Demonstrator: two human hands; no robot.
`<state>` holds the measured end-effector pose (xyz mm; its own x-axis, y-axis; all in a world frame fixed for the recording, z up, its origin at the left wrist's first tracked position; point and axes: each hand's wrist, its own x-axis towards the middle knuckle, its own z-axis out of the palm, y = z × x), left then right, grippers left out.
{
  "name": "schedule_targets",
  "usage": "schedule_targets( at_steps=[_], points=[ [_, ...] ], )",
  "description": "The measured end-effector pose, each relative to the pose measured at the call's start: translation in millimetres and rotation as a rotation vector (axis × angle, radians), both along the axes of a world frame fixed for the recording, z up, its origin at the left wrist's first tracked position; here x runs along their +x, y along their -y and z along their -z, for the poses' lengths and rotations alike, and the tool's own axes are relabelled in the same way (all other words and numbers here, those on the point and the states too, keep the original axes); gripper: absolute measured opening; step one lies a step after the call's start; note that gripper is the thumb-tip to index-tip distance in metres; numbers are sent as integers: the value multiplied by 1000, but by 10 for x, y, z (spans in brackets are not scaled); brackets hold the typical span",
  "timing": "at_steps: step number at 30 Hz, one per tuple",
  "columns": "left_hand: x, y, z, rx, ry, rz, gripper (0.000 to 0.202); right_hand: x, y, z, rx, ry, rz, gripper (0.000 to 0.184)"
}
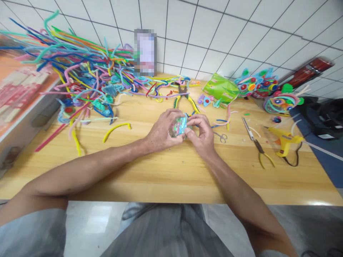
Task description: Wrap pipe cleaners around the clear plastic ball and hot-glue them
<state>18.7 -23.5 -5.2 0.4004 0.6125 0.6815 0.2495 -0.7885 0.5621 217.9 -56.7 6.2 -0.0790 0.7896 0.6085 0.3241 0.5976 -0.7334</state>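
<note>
A small clear rounded container (176, 125) with bits of green and pink and a light-blue band is held over the table. My left hand (163, 130) is wrapped around its left side. My right hand (200, 135) is closed, its thumb and fingertips pinching at the blue band; whether a smaller piece sits between them I cannot tell. Just beyond my hands lie yellow-and-green-handled pliers (183, 93). Beside my right hand is a pair of small scissors (222, 137), partly covered by that hand, with some blue pipe cleaner (217, 125) near it.
Colourful pipe cleaners (88, 60) are heaped at the back left, by a phone-like blurred object (146, 53). A green packet (221, 89) and decorated figures (281, 101) stand at the back right. A yellow glue gun (285, 139), yellow-handled pliers (259, 148) and a cutter (248, 128) lie right.
</note>
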Motion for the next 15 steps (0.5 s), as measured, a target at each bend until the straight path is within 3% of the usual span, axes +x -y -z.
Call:
schedule_targets(
  at_steps=[6, 11, 15],
  points=[
    [-24, 30, 3, -27, -42, -9, 65, -21, -18, 77, -181, -175, -82, 22],
    [-33, 15, 2, 14, -45, 18, 67, -19, -25, 66, -207, -187, -80, 24],
    [-62, -25, -8, 33, -97, 32, 71, -26, -24, 77, -263, -235, -78, 38]
  ],
)
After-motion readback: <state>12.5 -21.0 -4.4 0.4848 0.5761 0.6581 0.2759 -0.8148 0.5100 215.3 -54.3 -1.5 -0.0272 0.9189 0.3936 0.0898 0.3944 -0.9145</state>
